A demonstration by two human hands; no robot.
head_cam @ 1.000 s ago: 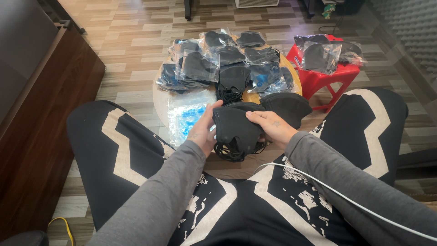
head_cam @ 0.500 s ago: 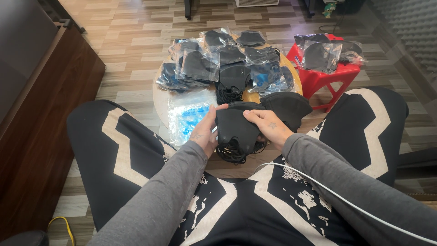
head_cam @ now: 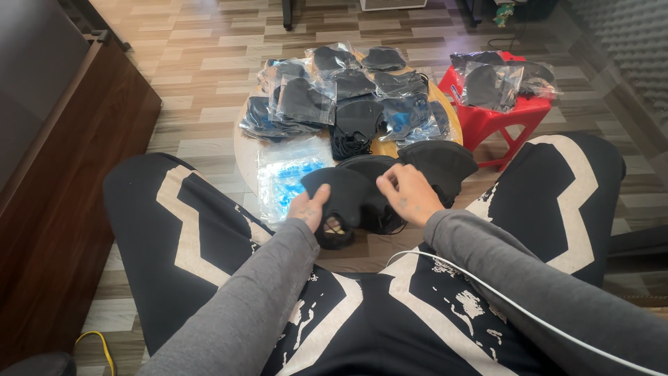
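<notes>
A black cloth face mask (head_cam: 344, 195) lies over the near edge of a low round wooden table (head_cam: 243, 157), between my knees. My left hand (head_cam: 308, 207) grips the mask's left side, thumb on top. My right hand (head_cam: 407, 195) pinches its right edge, fingers curled. Under it sit more loose black masks (head_cam: 442, 163) with dangling ear loops.
Several black masks in clear plastic bags (head_cam: 299, 101) cover the far half of the table. A stack of empty clear bags (head_cam: 285, 174) lies at its left. A red plastic stool (head_cam: 497, 115) with bagged masks stands at the right. A dark wooden cabinet (head_cam: 62, 188) runs along the left.
Both hands have shifted slightly toward me and apart, spreading the mask wider. The left hand now grips lower on the mask's left side.
</notes>
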